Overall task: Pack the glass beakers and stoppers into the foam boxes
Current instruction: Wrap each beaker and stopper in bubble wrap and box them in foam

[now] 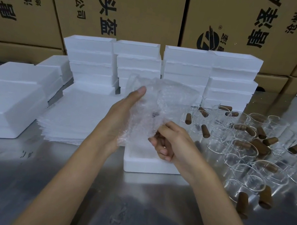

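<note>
A sheet of bubble wrap (157, 102) is bundled around something dark that I cannot make out, held just above an open white foam box (147, 165) at the table's middle. My left hand (121, 116) lies flat against the bundle's left side, fingers straight. My right hand (168, 142) grips the wrap's lower right edge with curled fingers. Several clear glass beakers (242, 152) stand crowded on the right. Brown stoppers (260, 146) lie among and inside them.
Stacks of white foam boxes (187, 68) line the back, with foam lids (8, 98) piled at left. A pile of flat bubble-wrap sheets (76, 118) lies left of the open box. Cardboard cartons (141, 6) form a wall behind. The steel table (92, 191) reflects light.
</note>
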